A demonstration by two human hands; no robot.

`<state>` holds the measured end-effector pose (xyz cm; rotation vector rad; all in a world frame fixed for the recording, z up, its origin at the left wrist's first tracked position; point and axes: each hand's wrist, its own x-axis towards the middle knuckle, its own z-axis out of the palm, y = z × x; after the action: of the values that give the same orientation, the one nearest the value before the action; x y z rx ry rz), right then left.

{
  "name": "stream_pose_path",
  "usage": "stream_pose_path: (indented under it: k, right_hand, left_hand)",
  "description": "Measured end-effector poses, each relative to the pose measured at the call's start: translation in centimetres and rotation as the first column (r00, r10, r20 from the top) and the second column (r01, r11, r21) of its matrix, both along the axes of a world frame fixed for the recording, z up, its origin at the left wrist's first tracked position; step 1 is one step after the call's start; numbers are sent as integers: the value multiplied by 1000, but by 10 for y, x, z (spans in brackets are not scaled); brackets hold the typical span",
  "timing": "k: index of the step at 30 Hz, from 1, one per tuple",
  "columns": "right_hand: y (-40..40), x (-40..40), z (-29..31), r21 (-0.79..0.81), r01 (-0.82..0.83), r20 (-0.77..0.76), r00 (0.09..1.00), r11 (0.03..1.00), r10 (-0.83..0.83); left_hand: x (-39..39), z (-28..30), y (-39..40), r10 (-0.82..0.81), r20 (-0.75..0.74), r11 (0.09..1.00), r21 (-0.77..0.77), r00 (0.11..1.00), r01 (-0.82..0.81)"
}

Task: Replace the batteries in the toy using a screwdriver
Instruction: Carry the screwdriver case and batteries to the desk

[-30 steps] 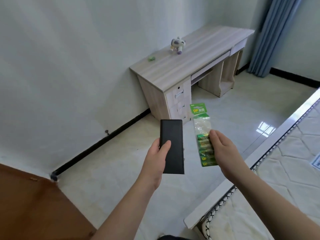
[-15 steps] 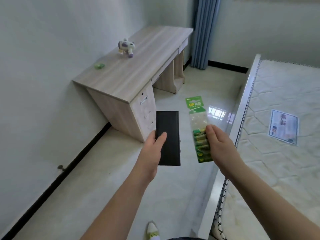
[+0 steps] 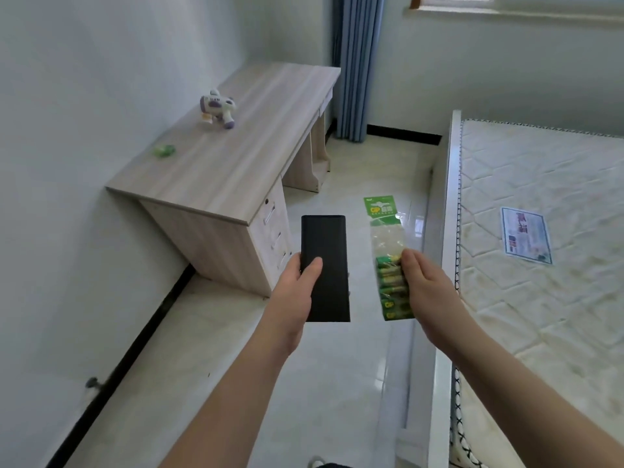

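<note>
Two hands full | left hand [image 3: 292, 298] grips black case [image 3: 325, 268] | right hand [image 3: 427, 288] pinches battery pack [image 3: 388, 261] | risk: thin pack may slip before surface [image 3: 243, 153]

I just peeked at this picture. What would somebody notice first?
Probably the two outstretched hands in the middle: the left hand grips a flat black case, and the right hand holds a green pack of batteries. Next, the white and purple toy lying on the wooden desk by the left wall.
</note>
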<state>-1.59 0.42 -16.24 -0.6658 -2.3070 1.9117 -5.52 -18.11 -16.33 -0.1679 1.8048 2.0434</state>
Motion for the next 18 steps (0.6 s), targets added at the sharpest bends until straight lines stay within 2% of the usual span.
stream_pose_path:
  k: [10,18]
  right_hand:
    - [-2,-35,-6,-63,4,8,1000,998,-4]
    - [40,-115,-17,-89,30,27,999,996,-28]
  left_hand:
    - [-43,13,-10,-57,-54,998,38,997,59]
    - [-109,-4,35,-53,3,999,-6,999,53]
